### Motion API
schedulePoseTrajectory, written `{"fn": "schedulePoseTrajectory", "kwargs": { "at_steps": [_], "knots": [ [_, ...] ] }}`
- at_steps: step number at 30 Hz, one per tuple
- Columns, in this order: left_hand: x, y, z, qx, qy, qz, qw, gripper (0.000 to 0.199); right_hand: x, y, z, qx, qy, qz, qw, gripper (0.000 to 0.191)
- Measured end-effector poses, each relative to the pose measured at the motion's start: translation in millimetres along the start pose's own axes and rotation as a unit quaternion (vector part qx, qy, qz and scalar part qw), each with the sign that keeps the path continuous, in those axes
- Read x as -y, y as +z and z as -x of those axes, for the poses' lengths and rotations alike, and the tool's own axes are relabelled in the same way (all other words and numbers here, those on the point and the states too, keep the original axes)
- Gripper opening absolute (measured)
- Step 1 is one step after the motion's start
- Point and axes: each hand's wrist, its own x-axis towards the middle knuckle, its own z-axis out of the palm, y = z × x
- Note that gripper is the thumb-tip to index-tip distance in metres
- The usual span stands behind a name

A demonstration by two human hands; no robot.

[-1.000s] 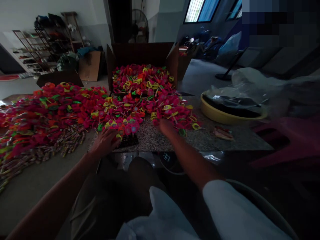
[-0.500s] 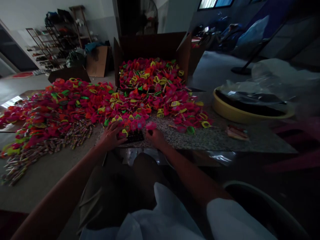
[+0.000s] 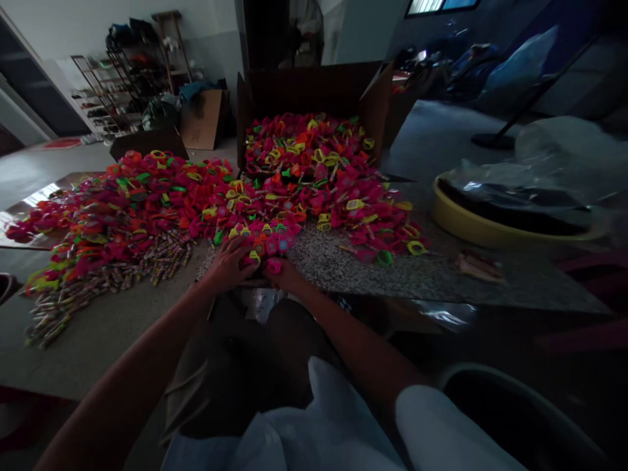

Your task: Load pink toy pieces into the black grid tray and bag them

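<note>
1. The right hand (image 3: 288, 277), just below the centre of the frame, has its fingers closed in a pinch on a pink piece (image 3: 274, 266), low at the near edge of the worktop (image 3: 338, 271).
2. The left hand (image 3: 226, 266), beside it on the left, is loosely open: its thumb stands apart from the forefinger, with a yellow watch-shaped piece (image 3: 254, 256) in the gap. Whether that hand presses on it, I cannot tell.
3. Just above both hands, near mid-frame, lie close rows of watch-shaped pieces (image 3: 271, 246) in pink, orange, yellow and green.
4. More pieces form a large heap (image 3: 132, 206) across the left of the frame and fill the open cardboard box (image 3: 314, 85) at upper centre.
5. Narrow tubes (image 3: 169, 258) along the heap's lower edge carry multicoloured patterning, too small and dim to read.
6. The tan cardboard panel (image 3: 203, 121) at upper left has faint marks low down, illegible from here.
7. At right, clear plastic (image 3: 554, 154) covers part of a yellow basin (image 3: 458, 219).
</note>
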Motion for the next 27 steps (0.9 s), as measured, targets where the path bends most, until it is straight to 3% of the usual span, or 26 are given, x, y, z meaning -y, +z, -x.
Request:
{"fn": "schedulePoseTrajectory", "kwargs": {
  "at_steps": [4, 7, 12, 14, 19, 27],
  "knots": [
    [-0.1, 0.1, 0.4, 0.004, -0.007, 0.002, 1.0, 0.043, -0.7, -1.1, -1.7, 0.016, 0.011, 0.021, 1.0, 0.015],
    [1.4, -0.7, 0.7, 0.014, -0.004, 0.007, 1.0, 0.043, -2.4, -1.7, -1.3, 0.006, 0.016, 0.039, 0.999, 0.024],
    [5.0, -0.9, 1.6, 0.025, -0.007, 0.012, 1.0, 0.048, 3.3, -3.3, 4.7, -0.099, -0.028, 0.117, 0.988, 0.022],
    [5.1, -0.9, 1.9, 0.032, -0.01, 0.013, 0.999, 0.049, 8.4, -2.0, 6.5, -0.114, -0.035, 0.154, 0.981, 0.02],
    [3.8, -1.6, 2.4, 0.033, -0.013, 0.016, 0.999, 0.051, 17.9, 7.1, 4.4, -0.109, -0.016, 0.203, 0.973, 0.017],
    [3.5, -1.2, 2.4, 0.045, -0.026, 0.017, 0.999, 0.052, 18.5, 9.5, 4.0, -0.049, -0.016, 0.269, 0.962, 0.02]
  ]
}}
